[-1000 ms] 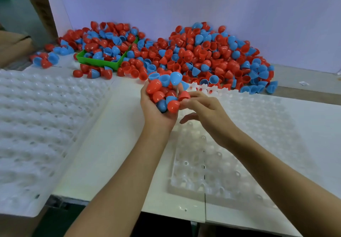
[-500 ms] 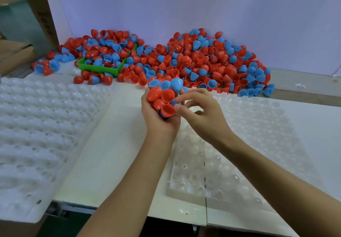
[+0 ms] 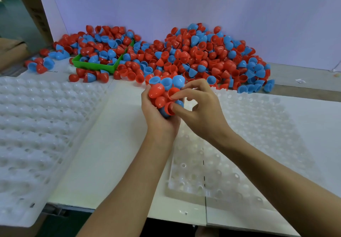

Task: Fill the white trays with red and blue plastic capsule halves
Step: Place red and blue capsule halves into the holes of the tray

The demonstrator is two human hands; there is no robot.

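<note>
1. The white tray (image 3: 258, 126) on the right lies open from above; only the right hand (image 3: 201, 113) and both forearms hang over its near left part.
2. The left hand (image 3: 156, 115), full of capsule halves (image 3: 162, 93), blocks the tray's far left corner.
3. A big capsule pile (image 3: 208, 52) crowds the tray's far edge.
4. Bare tabletop (image 3: 114, 135) forms a lane between this tray and the left white tray (image 3: 33, 122).
5. A green bin (image 3: 94, 67), heaped over, and loose halves close that lane's far end.
</note>
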